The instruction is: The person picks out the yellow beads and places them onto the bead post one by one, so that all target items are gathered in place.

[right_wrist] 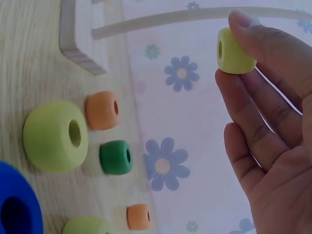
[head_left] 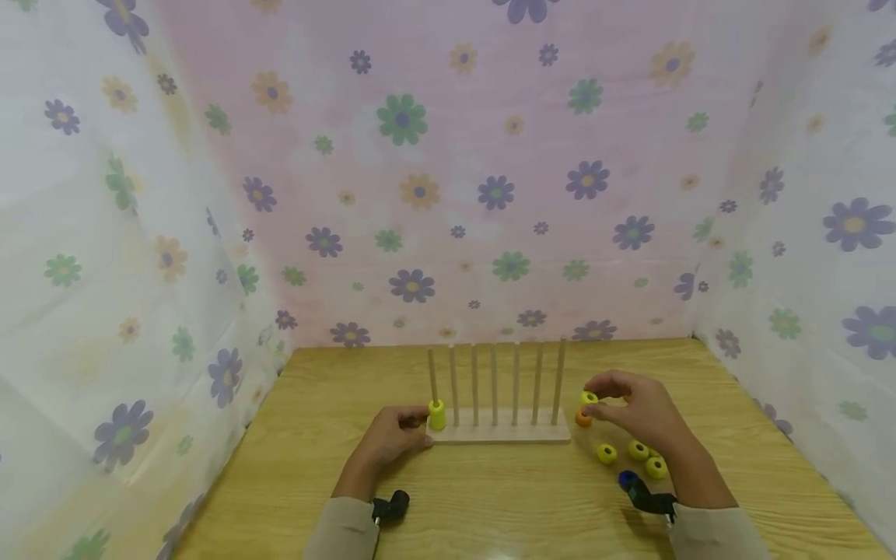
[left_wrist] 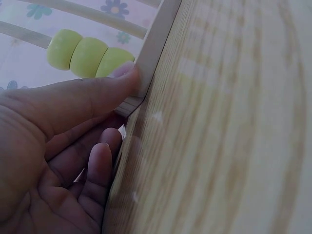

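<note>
A wooden stand (head_left: pixel 500 434) with a row of upright pegs sits on the table. Three yellow beads (left_wrist: pixel 88 56) are stacked on its leftmost peg. My left hand (head_left: pixel 390 439) holds the stand's left end, its thumb against the base beside the lowest bead; in the left wrist view the other fingers are partly hidden behind the base. To the right of the stand, my right hand (head_left: pixel 640 408) pinches a yellow bead (right_wrist: pixel 237 53) between thumb and fingertips, raised above the table with its hole showing.
Loose beads lie to the right of the stand: several yellow ones (head_left: pixel 606 454), a blue one (head_left: pixel 627 480), an orange one (head_left: pixel 582 419) and a green one (right_wrist: pixel 116 157). Flowered cloth (head_left: pixel 448 233) hangs behind the table (head_left: pixel 490 505) and along both sides.
</note>
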